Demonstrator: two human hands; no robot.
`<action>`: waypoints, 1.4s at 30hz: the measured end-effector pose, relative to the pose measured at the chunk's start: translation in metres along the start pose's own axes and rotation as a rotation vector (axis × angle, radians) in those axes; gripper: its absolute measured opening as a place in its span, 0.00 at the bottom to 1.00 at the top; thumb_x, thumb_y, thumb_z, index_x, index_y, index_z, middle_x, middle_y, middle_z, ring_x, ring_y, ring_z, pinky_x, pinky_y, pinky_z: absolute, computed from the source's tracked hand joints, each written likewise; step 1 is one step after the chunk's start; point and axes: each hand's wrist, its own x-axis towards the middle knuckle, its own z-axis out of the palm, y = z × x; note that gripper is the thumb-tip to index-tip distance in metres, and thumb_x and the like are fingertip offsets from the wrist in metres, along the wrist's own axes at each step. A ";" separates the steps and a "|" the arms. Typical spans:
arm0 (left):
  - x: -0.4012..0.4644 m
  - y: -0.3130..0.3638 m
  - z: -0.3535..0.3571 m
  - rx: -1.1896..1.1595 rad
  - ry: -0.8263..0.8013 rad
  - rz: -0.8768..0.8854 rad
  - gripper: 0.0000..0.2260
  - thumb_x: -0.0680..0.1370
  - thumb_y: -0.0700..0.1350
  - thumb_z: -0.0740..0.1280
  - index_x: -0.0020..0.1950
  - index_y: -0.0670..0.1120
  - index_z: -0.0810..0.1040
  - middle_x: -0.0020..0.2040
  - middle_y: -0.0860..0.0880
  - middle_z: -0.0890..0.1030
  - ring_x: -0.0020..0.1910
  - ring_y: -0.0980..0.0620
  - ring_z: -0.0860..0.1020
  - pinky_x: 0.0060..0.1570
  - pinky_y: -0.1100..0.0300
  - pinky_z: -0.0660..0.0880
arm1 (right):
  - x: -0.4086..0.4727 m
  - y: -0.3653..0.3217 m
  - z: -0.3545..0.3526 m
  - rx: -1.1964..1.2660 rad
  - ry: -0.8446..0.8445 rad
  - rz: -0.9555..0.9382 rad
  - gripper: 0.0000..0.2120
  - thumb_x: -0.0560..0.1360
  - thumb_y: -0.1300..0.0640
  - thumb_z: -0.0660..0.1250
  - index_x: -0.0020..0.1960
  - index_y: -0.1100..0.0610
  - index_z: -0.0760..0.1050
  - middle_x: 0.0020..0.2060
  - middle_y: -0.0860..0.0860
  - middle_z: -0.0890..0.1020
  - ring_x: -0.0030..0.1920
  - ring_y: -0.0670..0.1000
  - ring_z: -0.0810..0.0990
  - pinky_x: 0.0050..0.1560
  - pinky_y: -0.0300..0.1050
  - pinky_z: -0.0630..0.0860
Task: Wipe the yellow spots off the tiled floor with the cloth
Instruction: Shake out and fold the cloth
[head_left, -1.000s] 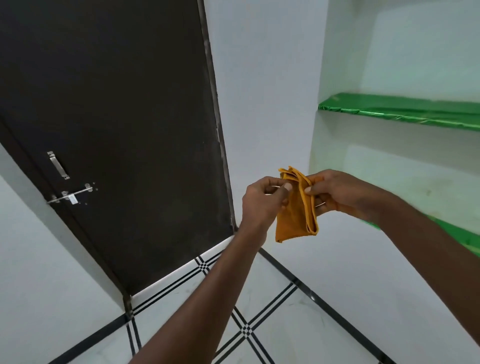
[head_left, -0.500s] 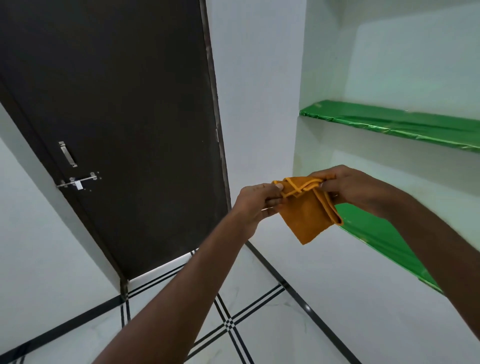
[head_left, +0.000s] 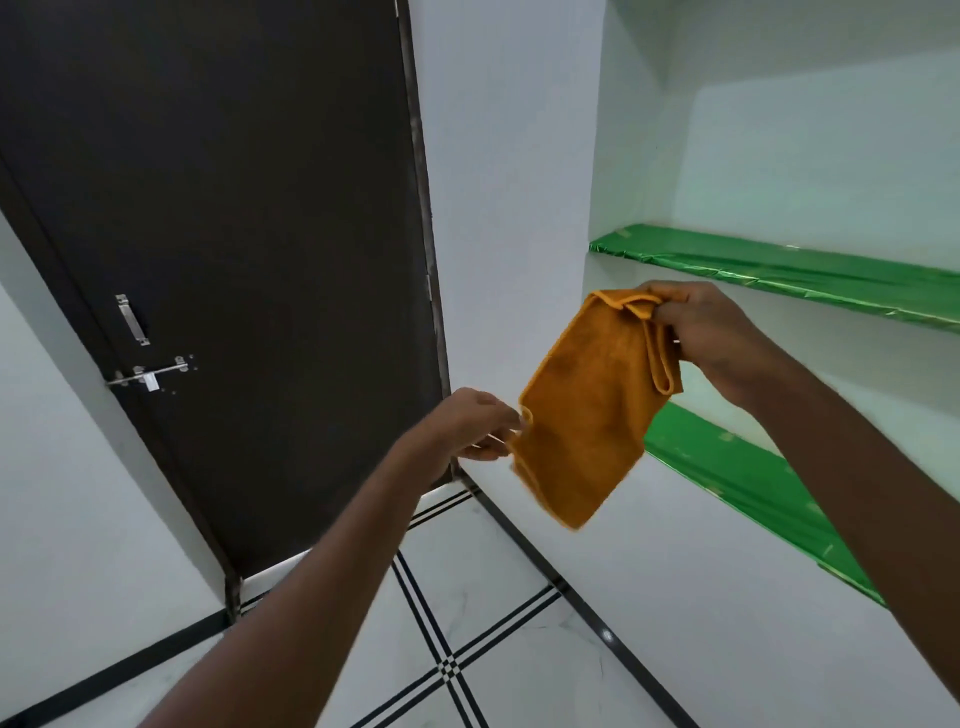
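Note:
An orange cloth hangs unfolded in mid-air in front of me, well above the floor. My right hand grips its bunched upper right corner. My left hand pinches the cloth's lower left edge between thumb and fingers. The white tiled floor with black double lines lies below. No yellow spots show on the visible patch of floor.
A dark brown door with a metal latch stands shut at the left. Two green-lined shelves, upper and lower, sit in a white wall niche at the right. A black skirting line runs along the wall's foot.
The folded cloth has opened out into a larger hanging sheet. My hands have moved apart, the left one down and to the left, the right one up and to the right.

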 end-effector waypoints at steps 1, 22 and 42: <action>0.002 0.001 -0.006 0.130 0.009 0.050 0.15 0.79 0.49 0.71 0.61 0.43 0.80 0.55 0.44 0.83 0.50 0.50 0.83 0.54 0.55 0.81 | 0.001 -0.008 0.001 0.001 -0.014 -0.020 0.16 0.84 0.63 0.58 0.45 0.51 0.81 0.35 0.49 0.79 0.38 0.50 0.76 0.42 0.44 0.73; -0.011 0.043 -0.041 -0.292 0.003 0.351 0.04 0.78 0.43 0.72 0.49 0.44 0.82 0.43 0.49 0.85 0.33 0.57 0.84 0.31 0.68 0.78 | 0.013 -0.036 0.072 -0.325 0.196 -0.049 0.04 0.78 0.57 0.73 0.48 0.58 0.81 0.40 0.54 0.87 0.37 0.53 0.85 0.45 0.52 0.85; 0.007 0.029 -0.036 -0.132 0.173 0.218 0.08 0.74 0.46 0.77 0.50 0.44 0.86 0.44 0.48 0.86 0.43 0.50 0.86 0.47 0.58 0.84 | 0.009 -0.010 0.105 -0.060 0.047 0.099 0.06 0.80 0.61 0.70 0.50 0.62 0.84 0.39 0.59 0.87 0.36 0.55 0.88 0.40 0.46 0.86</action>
